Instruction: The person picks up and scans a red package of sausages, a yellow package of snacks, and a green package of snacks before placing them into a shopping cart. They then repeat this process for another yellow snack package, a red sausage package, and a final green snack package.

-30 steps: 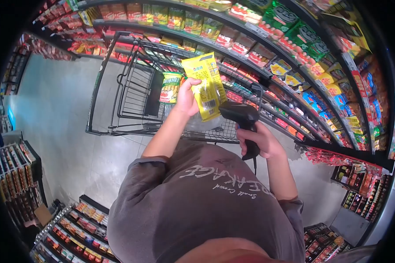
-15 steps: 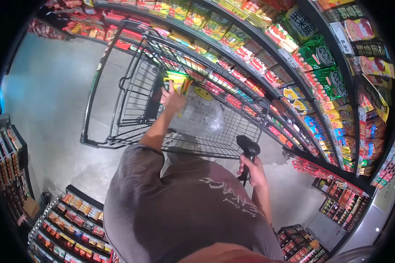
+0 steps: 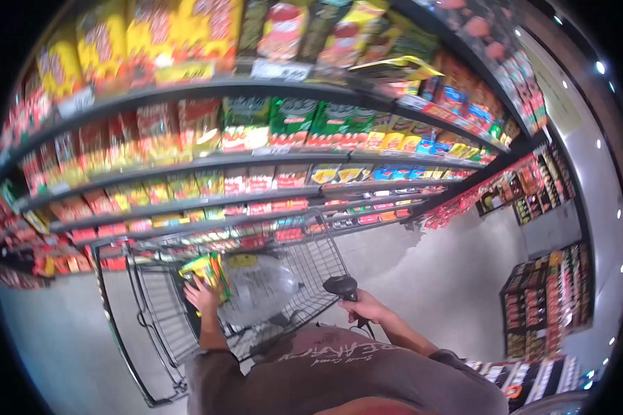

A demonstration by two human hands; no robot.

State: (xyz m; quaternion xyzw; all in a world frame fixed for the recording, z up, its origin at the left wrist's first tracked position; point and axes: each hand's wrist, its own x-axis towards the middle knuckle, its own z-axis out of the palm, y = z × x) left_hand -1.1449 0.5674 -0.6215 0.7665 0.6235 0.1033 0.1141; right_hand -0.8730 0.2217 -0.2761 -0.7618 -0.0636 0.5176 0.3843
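Observation:
My left hand [image 3: 202,297] reaches into a black wire shopping cart [image 3: 340,261]. Its fingers are closed on a yellow and green snack packet [image 3: 206,267], with orange along one side. Right beside that packet lies a large clear plastic bag [image 3: 266,287], its contents hard to make out. My right hand [image 3: 365,308] is wrapped around the handle of a black handheld scanner [image 3: 340,285], held near the cart's right end. Blur hides the exact placing of the left fingertips.
Long shelves [image 3: 256,160] of bagged snacks with price tags run along the cart's far side. Grey floor [image 3: 450,277] lies to the right, with stacked goods [image 3: 550,294] beyond. More packaged goods [image 3: 526,384] stand at lower right.
The view has turned right and up, so the shelves fill more of it and the cart appears lower left. My left hand stays at the packet; my right still holds the scanner.

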